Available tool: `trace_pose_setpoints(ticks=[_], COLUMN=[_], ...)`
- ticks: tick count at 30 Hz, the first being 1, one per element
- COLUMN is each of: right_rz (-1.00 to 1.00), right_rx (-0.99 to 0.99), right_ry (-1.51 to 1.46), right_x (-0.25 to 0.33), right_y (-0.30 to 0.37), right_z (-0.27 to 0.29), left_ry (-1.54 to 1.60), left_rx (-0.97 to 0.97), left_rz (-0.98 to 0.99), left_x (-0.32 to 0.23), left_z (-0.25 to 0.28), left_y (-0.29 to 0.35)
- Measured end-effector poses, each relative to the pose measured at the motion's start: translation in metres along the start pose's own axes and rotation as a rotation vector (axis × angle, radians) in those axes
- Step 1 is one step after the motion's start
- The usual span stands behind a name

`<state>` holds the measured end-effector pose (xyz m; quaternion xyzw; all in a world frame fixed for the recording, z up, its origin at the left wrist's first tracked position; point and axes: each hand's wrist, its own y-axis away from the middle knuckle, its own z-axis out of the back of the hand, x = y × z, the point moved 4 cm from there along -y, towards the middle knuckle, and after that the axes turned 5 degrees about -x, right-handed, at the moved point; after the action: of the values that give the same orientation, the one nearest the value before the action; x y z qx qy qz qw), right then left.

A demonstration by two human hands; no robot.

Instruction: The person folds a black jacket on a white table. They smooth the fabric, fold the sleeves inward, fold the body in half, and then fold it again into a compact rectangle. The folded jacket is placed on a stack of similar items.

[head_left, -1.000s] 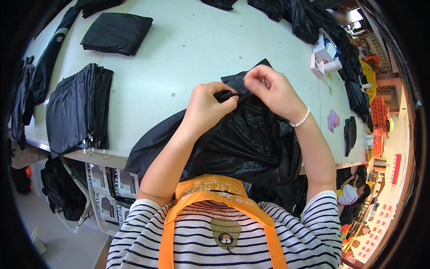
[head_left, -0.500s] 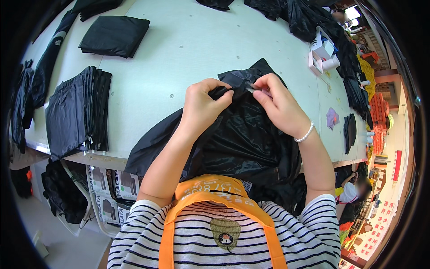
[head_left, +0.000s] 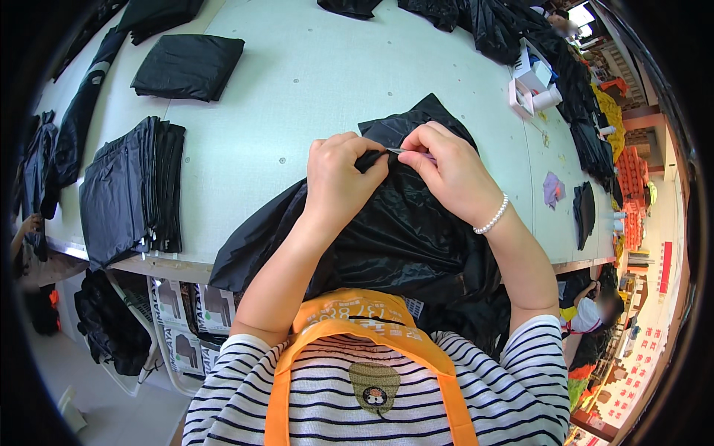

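A shiny black garment [head_left: 401, 230] lies bunched across the table's near edge and hangs over it in front of me. My left hand [head_left: 336, 177] pinches a fold of its cloth between thumb and fingertips. Close on the right, my right hand [head_left: 455, 175], with a beaded bracelet at the wrist, grips a small pointed metal tool [head_left: 396, 151] with a purplish handle. The tool's tip points left and meets the fold at my left fingertips. Most of its handle is covered by my fingers, so its exact kind cannot be made out.
On the pale table [head_left: 245, 134], a stack of folded black garments [head_left: 126, 189] stands at left, with another folded pile [head_left: 190, 67] behind. At far right are an open box [head_left: 520, 100], a purple scrap [head_left: 553, 189] and heaped black cloth. Another person [head_left: 591, 312] is at the right.
My right hand has moved slightly left, bringing the tool's tip to the fold at my left fingertips. The left hand keeps its pinch. Someone's hand now shows at the far left edge.
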<state>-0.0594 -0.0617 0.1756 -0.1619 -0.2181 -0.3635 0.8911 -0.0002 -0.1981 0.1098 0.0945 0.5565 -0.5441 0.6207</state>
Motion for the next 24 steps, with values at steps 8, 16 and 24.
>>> trace_pose_setpoints(ticks=[8,16,24], right_rz=[-0.139,-0.684,-0.806], right_rx=[-0.227,-0.487,-0.416], right_ry=[-0.182,0.112,-0.1], right_x=[-0.057,-0.341,-0.467], right_y=[0.013,0.079,0.014], right_z=[0.01,0.019,-0.012], left_ry=[0.091,-0.243,-0.928], left_rx=[-0.064,-0.114,-0.01], left_rz=[-0.019,0.245,0.192], left_x=[-0.001,0.058,0.037], left_z=[0.0,-0.016,-0.066], left_y=[-0.003,-0.016,0.001])
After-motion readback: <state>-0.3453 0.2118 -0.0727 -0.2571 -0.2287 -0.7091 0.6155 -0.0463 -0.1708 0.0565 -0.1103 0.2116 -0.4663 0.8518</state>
